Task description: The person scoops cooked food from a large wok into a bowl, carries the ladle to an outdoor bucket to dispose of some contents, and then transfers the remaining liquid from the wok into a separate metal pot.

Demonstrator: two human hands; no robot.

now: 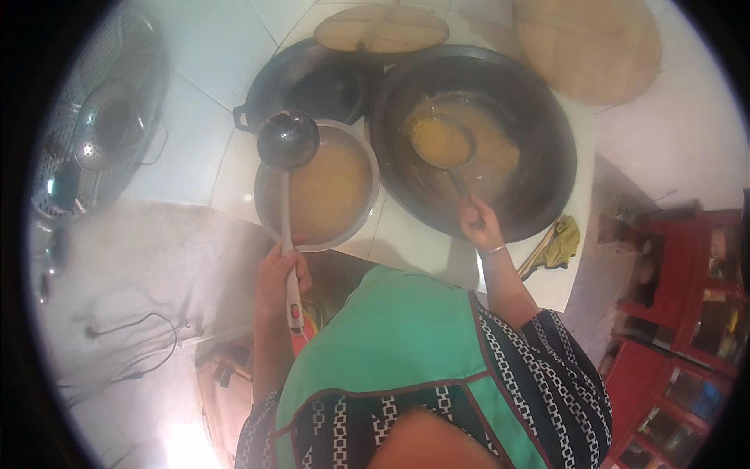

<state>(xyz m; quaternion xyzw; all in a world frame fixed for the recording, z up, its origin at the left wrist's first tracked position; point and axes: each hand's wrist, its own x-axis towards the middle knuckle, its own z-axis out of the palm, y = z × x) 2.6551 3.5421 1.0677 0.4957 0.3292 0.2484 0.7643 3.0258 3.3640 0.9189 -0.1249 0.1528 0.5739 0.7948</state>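
My left hand (281, 272) is closed around the long pale handle of a ladle (288, 139). The ladle's dark round bowl hangs over the far left rim of a metal pot (373, 160) with cloudy, yellowish-brown liquid in it. To the right, my right hand (480, 224) grips the handle of a strainer (471, 139), above the near side of a large dark wok (539, 117). A heap of small yellow pieces (437, 141) fills the strainer; their kind is too blurred to tell. Cloudy liquid lies in the wok below it.
Behind the pot sits a second dark pan (269, 84) with a side handle. A round wooden lid (344, 30) and a larger wooden disc (590, 51) are at the back. A green cloth (561, 244) lies by the wok's near right. Perforated metalware (129, 47) is at left, a red cabinet (664, 293) at right.
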